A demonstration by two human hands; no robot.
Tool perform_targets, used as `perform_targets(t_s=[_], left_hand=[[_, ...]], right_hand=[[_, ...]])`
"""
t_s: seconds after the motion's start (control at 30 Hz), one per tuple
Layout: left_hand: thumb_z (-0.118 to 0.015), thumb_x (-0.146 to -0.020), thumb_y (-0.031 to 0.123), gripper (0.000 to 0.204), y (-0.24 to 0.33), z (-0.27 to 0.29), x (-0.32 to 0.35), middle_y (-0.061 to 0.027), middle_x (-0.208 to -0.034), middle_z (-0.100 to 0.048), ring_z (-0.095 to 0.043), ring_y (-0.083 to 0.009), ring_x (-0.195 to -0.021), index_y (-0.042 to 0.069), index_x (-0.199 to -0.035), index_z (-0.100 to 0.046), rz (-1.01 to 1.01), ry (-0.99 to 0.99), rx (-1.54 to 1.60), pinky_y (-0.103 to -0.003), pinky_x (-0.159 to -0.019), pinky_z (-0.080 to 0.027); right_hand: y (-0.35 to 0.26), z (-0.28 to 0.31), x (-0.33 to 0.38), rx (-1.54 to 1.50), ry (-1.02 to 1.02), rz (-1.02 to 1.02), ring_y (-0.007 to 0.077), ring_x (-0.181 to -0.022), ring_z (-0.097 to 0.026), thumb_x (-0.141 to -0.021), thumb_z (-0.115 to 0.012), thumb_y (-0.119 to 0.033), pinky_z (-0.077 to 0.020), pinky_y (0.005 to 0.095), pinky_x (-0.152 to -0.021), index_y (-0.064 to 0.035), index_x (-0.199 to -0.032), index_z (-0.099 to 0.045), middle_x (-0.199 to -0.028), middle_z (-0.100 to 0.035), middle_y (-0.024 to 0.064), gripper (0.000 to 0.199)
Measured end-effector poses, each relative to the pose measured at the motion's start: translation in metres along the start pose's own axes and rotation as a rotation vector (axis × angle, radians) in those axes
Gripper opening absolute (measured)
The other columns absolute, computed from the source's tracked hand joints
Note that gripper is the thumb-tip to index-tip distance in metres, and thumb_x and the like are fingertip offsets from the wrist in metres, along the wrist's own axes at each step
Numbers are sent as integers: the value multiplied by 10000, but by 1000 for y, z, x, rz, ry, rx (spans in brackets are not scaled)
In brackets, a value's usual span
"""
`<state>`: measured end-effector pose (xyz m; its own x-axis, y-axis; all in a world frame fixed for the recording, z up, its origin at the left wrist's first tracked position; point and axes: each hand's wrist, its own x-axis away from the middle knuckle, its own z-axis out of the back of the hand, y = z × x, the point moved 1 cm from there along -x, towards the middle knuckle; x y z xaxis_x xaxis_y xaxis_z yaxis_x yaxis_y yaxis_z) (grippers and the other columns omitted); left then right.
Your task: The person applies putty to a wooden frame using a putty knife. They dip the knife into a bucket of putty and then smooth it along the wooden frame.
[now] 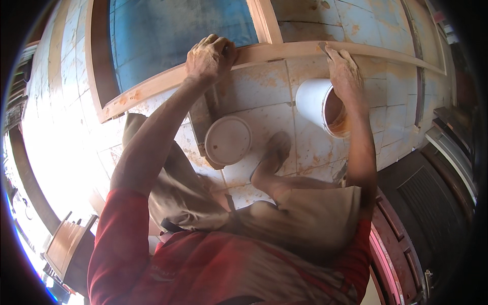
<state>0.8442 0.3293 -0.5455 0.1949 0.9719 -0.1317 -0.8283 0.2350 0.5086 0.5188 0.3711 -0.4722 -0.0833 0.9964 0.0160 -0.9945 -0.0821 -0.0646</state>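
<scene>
A long wooden frame (pixel 152 89) with a cross rail lies before me, its near rail running left to right. My left hand (pixel 209 60) is closed over that near rail, left of the joint with the cross rail. Farther right, my right hand (pixel 346 73) is at the same rail with its fingers closed. A small flat dark piece (pixel 322 47) shows at its fingertips; its kind I cannot make out. Below the right hand, a white bucket (pixel 311 101) is tilted, with orange-brown stuff inside, partly hidden by my wrist.
A round pale lid (pixel 228 141) lies by my feet on a wooden block (pixel 199 124). Blue sheeting (pixel 178 35) shows inside the frame. Stained tiles (pixel 264 91) cover the floor. Dark panelled doors (pixel 422 190) stand at the right, a wooden piece of furniture (pixel 68 244) at the lower left.
</scene>
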Motion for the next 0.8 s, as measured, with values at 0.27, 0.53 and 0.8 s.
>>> perform_targets(t_s=[0.27, 0.53, 0.8], left_hand=[[-629, -927, 314, 197, -5, -1, 2, -37, -938, -691, -668, -249, -971, 149, -884, -728, -9, 1, -21, -409, -864, -534], [-645, -912, 285, 165, -2, -2, 3, -50, -956, -690, -675, -269, -974, 136, -912, -715, -5, -7, -11, -415, -851, -549], [-639, -908, 269, 153, 0, -4, 1, -51, -953, -693, -678, -268, -961, 139, -892, -719, -20, 1, -18, -419, -840, -554]], right_hand=[[-15, 2, 1, 10, -133, -125, 392, -1095, -625, -985, -531, -168, -507, 494, -924, -63, -1296, -611, -1166, -622, 199, 338], [-22, 6, 4, 26, -140, -73, 379, -1076, -640, -949, -534, -142, -507, 492, -924, -130, -1268, -650, -1148, -641, 192, 340], [-9, -1, -1, 6, -116, -121, 381, -1086, -636, -960, -537, -161, -505, 500, -931, -124, -1268, -657, -1158, -639, 185, 332]])
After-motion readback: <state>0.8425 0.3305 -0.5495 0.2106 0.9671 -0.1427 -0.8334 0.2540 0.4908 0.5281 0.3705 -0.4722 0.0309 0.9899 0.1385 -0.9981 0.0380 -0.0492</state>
